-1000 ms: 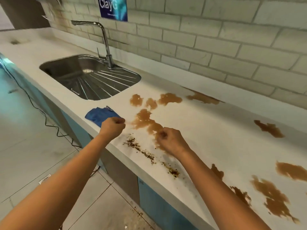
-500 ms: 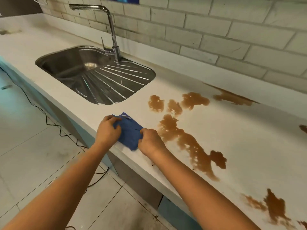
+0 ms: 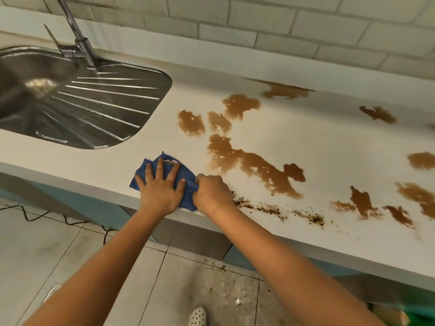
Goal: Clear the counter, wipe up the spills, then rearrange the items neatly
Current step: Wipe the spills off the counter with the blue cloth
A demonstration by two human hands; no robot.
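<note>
A small blue cloth [image 3: 164, 177] lies at the front edge of the long white counter [image 3: 306, 142], between the shiny metal sink [image 3: 77, 107] and the brown puddles [image 3: 247, 161]. The left hand [image 3: 161, 189] lies flat on top of the cloth with its fingers spread out straight. The right hand [image 3: 213, 192] is curled up tight and pinches the cloth's right edge. Just beside that hand, a trail of dark crumbs [image 3: 277, 211] runs along the counter's front edge. More crumbs lie on the grey tiled floor [image 3: 77, 260] below.
</note>
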